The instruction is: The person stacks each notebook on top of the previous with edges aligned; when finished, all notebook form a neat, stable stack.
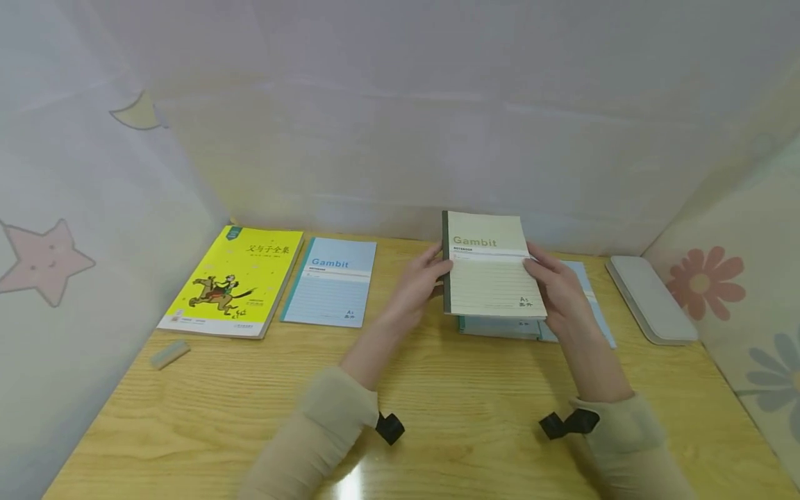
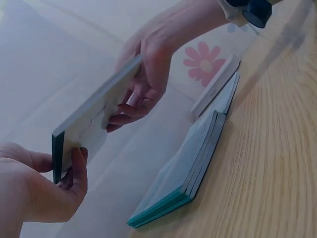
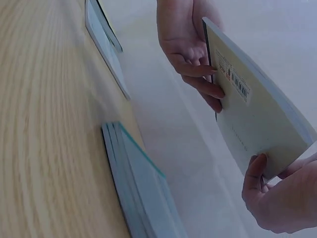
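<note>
A cream notebook [image 1: 490, 278] with a dark spine and the word Gambit on its cover is held up off the table between both hands. My left hand [image 1: 417, 281] pinches its spine edge, thumb on the cover and fingers beneath. On the opposite edge, my right hand [image 1: 558, 288] grips it the same way. The right wrist view shows the notebook's back cover [image 3: 247, 109] with a barcode label. Below it lies a stack of light blue notebooks [image 2: 173, 163] with teal spines, mostly hidden in the head view. Another blue notebook [image 1: 590, 298] lies right of the stack, partly behind my right hand.
To the left lie a blue Gambit notebook [image 1: 330, 281] and a yellow book [image 1: 234, 278] with a cartoon rider. A small eraser-like block [image 1: 170, 354] is in front of the book. A pale flat case [image 1: 651, 298] lies at the right. Cloth walls [image 1: 400, 139] border the table.
</note>
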`<state>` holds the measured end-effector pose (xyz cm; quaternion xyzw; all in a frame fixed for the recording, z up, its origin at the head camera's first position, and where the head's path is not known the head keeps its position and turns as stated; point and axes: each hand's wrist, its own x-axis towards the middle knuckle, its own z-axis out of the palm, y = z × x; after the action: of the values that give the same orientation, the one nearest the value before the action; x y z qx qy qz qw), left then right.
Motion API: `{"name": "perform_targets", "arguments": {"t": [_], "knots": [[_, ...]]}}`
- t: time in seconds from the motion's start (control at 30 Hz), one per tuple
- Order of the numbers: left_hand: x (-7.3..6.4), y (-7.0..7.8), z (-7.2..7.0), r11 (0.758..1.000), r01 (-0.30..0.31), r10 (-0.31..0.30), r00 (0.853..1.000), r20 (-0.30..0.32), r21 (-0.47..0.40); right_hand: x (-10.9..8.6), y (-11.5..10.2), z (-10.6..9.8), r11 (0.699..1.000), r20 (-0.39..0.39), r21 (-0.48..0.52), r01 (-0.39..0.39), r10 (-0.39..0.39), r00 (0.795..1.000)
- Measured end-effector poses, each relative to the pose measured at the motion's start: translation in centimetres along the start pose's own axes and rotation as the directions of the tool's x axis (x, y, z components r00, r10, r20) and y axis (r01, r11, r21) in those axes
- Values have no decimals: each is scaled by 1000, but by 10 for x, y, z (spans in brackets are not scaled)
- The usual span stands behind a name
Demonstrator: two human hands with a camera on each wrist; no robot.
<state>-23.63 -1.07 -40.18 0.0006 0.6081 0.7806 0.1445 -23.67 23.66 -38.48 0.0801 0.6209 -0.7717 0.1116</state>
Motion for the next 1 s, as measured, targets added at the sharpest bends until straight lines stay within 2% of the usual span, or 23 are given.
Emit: {"name": "perform_targets", "arguments": {"t": [0.13, 0.37, 0.5, 0.7, 0.83, 1.0], "knots": [[8, -8, 9, 1000, 17, -18, 1000, 7, 10, 4, 4, -15, 999, -5, 32, -15, 15, 1000], [20, -18, 14, 996, 21, -21, 1000, 8, 86, 16, 6, -27, 999, 12, -54, -3, 3, 1000], [24, -22, 16, 991, 15, -18, 1000, 23, 130, 20, 7, -33, 999, 0, -53, -13, 13, 1000], [28, -28, 19, 987, 49, -54, 998, 28, 150, 29, 13, -41, 998, 2, -57, -18, 18, 1000], [32, -34, 19, 985, 65, -70, 997, 28, 162, 34, 19, -44, 989, -23, -146, -20, 17, 1000], [35, -42, 17, 974, 79, -87, 996, 30, 210, 38, 26, -48, 960, -27, -279, -30, 23, 999]]}}
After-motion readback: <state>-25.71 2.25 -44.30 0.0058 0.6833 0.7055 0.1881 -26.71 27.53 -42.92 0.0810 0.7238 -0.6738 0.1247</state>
